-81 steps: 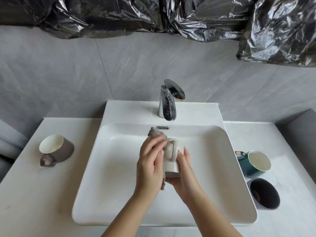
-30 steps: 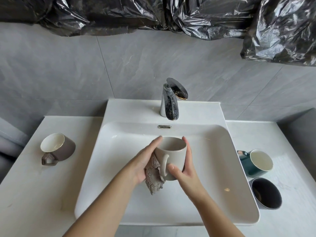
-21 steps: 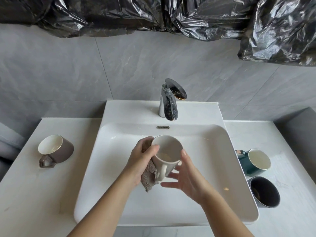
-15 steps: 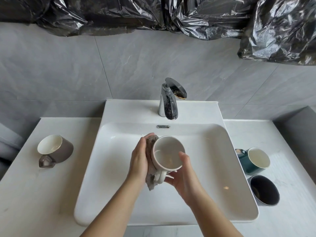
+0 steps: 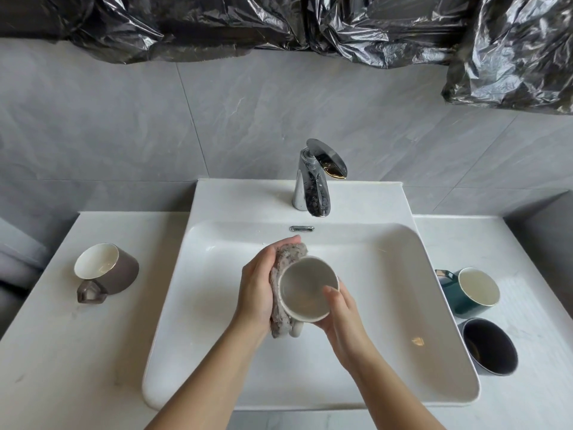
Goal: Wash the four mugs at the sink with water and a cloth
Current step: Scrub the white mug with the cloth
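Over the white sink (image 5: 403,305) I hold a cream mug (image 5: 305,288), tipped so its mouth faces me. My right hand (image 5: 341,315) grips it from below, thumb on the rim. My left hand (image 5: 257,287) presses a grey cloth (image 5: 283,265) against the mug's left side, fingers curled round the cloth. The mug's handle points down behind the cloth. A brown mug (image 5: 107,271) lies on its side on the left counter. A teal mug (image 5: 471,290) and a dark mug (image 5: 490,349) lie on the right counter.
The chrome tap (image 5: 314,181) stands behind the basin, with no water visible from it. The white counter (image 5: 62,352) runs on both sides of the sink. Black plastic sheeting (image 5: 279,23) hangs along the top of the grey tiled wall.
The mug has turned from upright to mouth toward me. My left hand has slid the cloth up along its left side, and my right hand has regripped it from beneath.
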Motion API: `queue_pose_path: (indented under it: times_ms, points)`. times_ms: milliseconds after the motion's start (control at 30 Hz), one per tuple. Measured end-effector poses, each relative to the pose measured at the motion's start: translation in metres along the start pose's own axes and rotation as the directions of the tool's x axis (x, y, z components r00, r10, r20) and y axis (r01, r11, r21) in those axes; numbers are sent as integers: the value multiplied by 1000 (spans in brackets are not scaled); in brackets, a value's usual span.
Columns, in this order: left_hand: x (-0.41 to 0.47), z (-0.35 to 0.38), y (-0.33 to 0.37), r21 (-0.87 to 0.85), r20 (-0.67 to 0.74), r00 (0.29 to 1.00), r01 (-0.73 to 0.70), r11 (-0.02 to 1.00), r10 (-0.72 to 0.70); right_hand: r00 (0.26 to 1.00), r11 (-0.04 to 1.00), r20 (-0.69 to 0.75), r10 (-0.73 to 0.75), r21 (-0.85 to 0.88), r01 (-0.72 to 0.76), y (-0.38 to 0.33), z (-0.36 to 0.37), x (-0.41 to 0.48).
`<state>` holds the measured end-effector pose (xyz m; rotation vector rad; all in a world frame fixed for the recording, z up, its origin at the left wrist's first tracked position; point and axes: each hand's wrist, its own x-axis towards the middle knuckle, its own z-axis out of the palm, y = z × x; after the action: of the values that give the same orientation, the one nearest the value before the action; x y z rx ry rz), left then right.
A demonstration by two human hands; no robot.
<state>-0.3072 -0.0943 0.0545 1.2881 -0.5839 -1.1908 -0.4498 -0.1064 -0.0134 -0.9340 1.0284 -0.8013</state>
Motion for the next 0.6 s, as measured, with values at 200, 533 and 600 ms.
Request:
queue_pose_path:
  times_ms: [200,533,600]
  points:
    - [12,-11,1,166,122,992,-9,986,-12,991,985,85,-102,-128,112,-6,-3,-2]
    - [29,-27,2,360,417,905,-76,930,-88,977,969,204,-59,-222,105,-22,-9,-2]
    - [31,-31,1,422,455,881,-84,903,-131,975,972,217,-38,-217,86,-25,-11,0]
